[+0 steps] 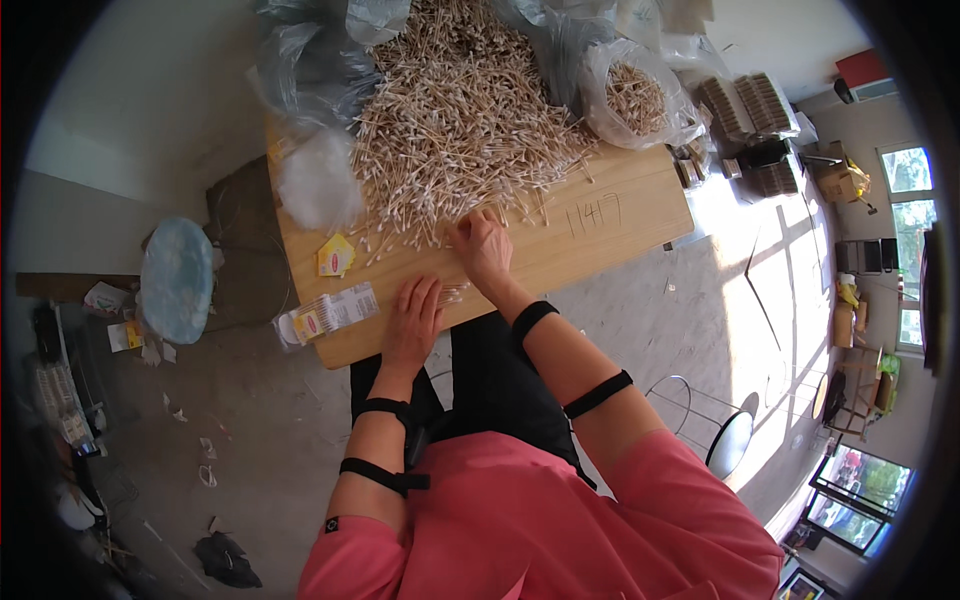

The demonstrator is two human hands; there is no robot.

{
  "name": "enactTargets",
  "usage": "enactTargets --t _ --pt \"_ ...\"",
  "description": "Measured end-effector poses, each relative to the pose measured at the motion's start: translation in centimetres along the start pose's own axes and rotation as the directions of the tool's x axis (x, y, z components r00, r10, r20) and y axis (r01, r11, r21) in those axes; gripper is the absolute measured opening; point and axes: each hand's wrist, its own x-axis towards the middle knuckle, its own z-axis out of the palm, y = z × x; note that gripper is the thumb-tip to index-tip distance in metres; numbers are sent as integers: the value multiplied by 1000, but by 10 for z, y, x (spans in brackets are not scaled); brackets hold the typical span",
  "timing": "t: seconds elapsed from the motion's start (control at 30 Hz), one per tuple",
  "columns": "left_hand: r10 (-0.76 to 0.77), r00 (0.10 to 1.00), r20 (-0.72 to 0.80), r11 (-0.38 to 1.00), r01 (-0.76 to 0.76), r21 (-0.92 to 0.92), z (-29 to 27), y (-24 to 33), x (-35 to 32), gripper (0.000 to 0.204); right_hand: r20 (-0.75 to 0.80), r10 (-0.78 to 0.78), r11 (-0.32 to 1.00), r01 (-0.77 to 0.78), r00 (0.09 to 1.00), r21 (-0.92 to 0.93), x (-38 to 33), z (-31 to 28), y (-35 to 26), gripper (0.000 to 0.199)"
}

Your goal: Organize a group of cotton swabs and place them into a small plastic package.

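A large heap of loose cotton swabs [460, 110] covers the far part of the wooden table [630, 205]. At the heap's near edge, my right hand [484, 252] has its fingers bent and drawn together among the swabs; what they pinch is hidden. My left hand [412, 312] rests at the table's front edge, fingers curled over a small bunch of cotton swabs [453, 293] whose ends stick out to its right. Left of that hand lies a clear packet [335, 308] with swabs and a yellow label. Small yellow cards [336, 256] lie farther back.
Grey plastic bags [315, 75] flank the heap, with a clear bag of swabs [635, 100] at the back right. A white translucent bag [320, 180] sits at the table's left. Stacked packs [765, 105] stand beyond. A blue stool [177, 280] and a round-seated stool [733, 443] stand beside the table.
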Motion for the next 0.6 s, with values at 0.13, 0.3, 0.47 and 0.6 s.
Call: enactTargets --t 0.13,0.3,0.47,0.6 --pt "-20 999 30 1000 20 3 -2 -1 2 57 -7 16 994 -17 1000 -109 3 0 11 14" --pt "-27 999 24 999 28 -30 3 -3 -1 57 135 -96 984 115 986 -139 -3 -42 45 11" --pt "-3 1000 8 999 4 -51 2 -7 -1 54 200 -298 954 301 934 14 -17 -49 49 11" --pt "-2 1000 27 999 3 -52 0 -4 3 54 171 -291 956 294 941 9 -23 -39 46 11"
